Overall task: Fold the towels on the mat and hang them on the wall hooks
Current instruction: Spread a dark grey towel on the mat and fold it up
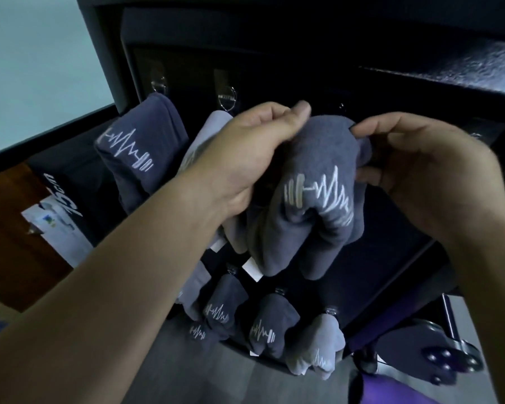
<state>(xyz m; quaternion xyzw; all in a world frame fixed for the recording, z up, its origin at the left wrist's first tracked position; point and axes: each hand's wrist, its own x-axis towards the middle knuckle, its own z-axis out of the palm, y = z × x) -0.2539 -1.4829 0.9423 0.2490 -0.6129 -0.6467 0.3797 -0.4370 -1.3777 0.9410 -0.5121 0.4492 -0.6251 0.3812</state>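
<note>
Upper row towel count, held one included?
3: navy towel hung left; light grey towel behind left hand; dark grey towel held by it and right hand; others possibly hidden.

From my screen the slate-grey folded cloth towel (318, 225) looks matt and softly napped, its white barbell-and-pulse logo (321, 191) flatter and smoother. The silvery metal ring hooks (227, 96) near the top edge of the black wall panel (376, 243) gleam, polished; the panel itself is dull. The white tag (252, 269) below the towel may be paper, too blurred to judge. The brown board (9, 228) reads as faintly glossy wood.
</note>
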